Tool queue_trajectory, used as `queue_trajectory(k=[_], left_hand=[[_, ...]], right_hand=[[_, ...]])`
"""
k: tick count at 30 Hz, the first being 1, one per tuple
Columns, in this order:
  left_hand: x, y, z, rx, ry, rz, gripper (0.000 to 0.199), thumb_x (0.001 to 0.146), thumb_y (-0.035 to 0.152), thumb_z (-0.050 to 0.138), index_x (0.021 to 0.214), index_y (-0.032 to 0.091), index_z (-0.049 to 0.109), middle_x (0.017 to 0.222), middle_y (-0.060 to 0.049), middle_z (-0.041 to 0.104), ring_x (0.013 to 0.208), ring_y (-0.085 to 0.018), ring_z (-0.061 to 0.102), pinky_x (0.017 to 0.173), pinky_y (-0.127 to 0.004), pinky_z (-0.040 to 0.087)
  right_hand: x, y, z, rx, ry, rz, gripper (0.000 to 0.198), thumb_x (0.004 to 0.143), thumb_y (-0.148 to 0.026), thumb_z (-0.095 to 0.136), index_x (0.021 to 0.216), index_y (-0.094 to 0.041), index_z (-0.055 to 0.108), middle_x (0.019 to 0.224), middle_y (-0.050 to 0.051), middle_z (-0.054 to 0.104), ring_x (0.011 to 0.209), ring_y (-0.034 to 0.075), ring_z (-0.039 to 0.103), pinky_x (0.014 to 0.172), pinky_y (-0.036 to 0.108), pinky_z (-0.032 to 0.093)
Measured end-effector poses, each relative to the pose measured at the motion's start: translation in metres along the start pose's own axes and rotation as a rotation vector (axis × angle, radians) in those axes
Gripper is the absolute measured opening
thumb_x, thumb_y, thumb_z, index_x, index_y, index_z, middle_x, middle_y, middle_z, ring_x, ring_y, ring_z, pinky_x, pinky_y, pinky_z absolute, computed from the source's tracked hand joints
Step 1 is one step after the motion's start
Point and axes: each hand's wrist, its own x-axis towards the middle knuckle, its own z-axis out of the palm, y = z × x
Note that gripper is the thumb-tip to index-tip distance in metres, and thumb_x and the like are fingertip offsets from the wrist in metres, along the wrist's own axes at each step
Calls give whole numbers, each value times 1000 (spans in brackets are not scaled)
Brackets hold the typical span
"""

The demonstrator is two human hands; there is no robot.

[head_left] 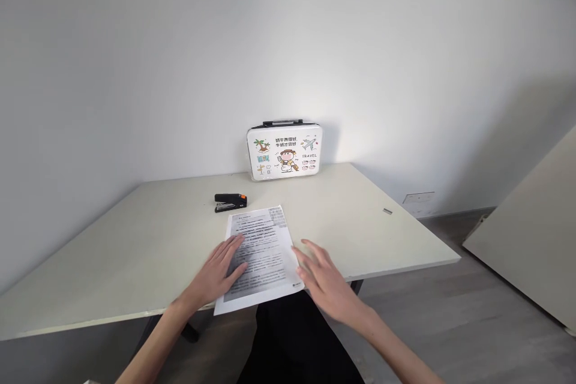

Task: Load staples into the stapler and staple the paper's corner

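Note:
A printed sheet of paper (263,258), covered in dense text, lies on the table with its near edge jutting past the table's front. Whether more sheets lie beneath it I cannot tell. My left hand (220,270) rests flat on the paper's left side, fingers stretched out. At the paper's right edge is my right hand (321,279), its fingers spread and the tips at or just over the margin. Neither hand grips anything. Just beyond the paper's far left corner sits a black stapler (230,201) with an orange patch.
A white carrying case (285,153) with cartoon prints and a black handle stands against the wall. Toward the right of the pale table (360,210) lies a small strip of staples (387,211). A white panel (531,240) stands on the floor at right.

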Motion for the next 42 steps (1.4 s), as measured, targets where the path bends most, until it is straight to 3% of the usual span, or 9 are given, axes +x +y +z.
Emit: queue_trajectory(k=[7, 10, 16, 22, 24, 28, 32, 37, 42], left_hand=[[-6, 5, -46, -10, 66, -159, 29, 83, 24, 80, 112, 30, 77, 144, -8, 67, 159, -29, 29, 132, -40, 16], [-10, 6, -63, 23, 104, -183, 31, 83, 20, 80, 112, 30, 78, 145, -6, 67, 160, -29, 27, 132, -43, 14], [4, 13, -67, 34, 122, -37, 34, 83, 15, 78, 113, 30, 77, 148, -4, 64, 162, -25, 21, 132, -40, 16], [107, 23, -56, 264, 219, 145, 25, 84, 23, 80, 107, 28, 73, 150, -9, 61, 160, -31, 26, 130, -45, 23], [144, 25, -55, 585, 210, 122, 26, 87, 31, 77, 111, 26, 70, 155, -13, 56, 160, -34, 25, 130, -48, 21], [187, 24, -56, 889, 123, 54, 31, 93, 41, 67, 115, 18, 68, 138, -22, 65, 148, -44, 44, 124, -60, 24], [194, 26, -58, 1163, 30, 56, 29, 96, 38, 56, 111, 17, 69, 124, -21, 71, 130, -44, 59, 114, -62, 35], [177, 39, -52, 1351, -41, 205, 27, 98, 28, 50, 117, 19, 67, 126, -17, 70, 124, -39, 61, 107, -52, 44], [139, 55, -6, 1372, -71, 439, 29, 106, 32, 47, 127, 19, 62, 124, -14, 70, 114, -33, 65, 103, -47, 47]], right_hand=[[28, 109, -52, -100, 211, 96, 53, 108, -58, 36, 144, -27, 58, 155, 12, 53, 147, 31, 46, 122, 54, 40], [37, 130, -61, -119, 208, 106, 50, 107, -58, 38, 135, -25, 63, 147, 12, 61, 141, 32, 53, 119, 54, 44], [37, 128, -59, -160, 201, 57, 45, 106, -56, 41, 132, -27, 63, 145, 11, 64, 137, 33, 55, 115, 56, 45], [37, 126, -60, -144, 207, 63, 43, 107, -55, 41, 128, -25, 64, 142, 11, 65, 136, 32, 56, 113, 53, 47], [38, 127, -59, -146, 212, 58, 43, 107, -54, 41, 128, -25, 64, 143, 12, 65, 135, 32, 57, 112, 52, 49], [38, 130, -57, -158, 234, 56, 42, 108, -54, 41, 126, -26, 65, 141, 12, 66, 133, 32, 59, 109, 50, 51], [39, 130, -57, -163, 245, 42, 40, 108, -52, 40, 124, -26, 66, 139, 11, 67, 132, 31, 61, 110, 49, 50], [39, 129, -60, -121, 246, 61, 38, 107, -51, 42, 124, -26, 65, 139, 11, 67, 132, 31, 60, 109, 50, 50], [38, 126, -61, -81, 240, 89, 39, 106, -53, 43, 124, -26, 64, 139, 12, 67, 133, 31, 59, 109, 49, 49]])
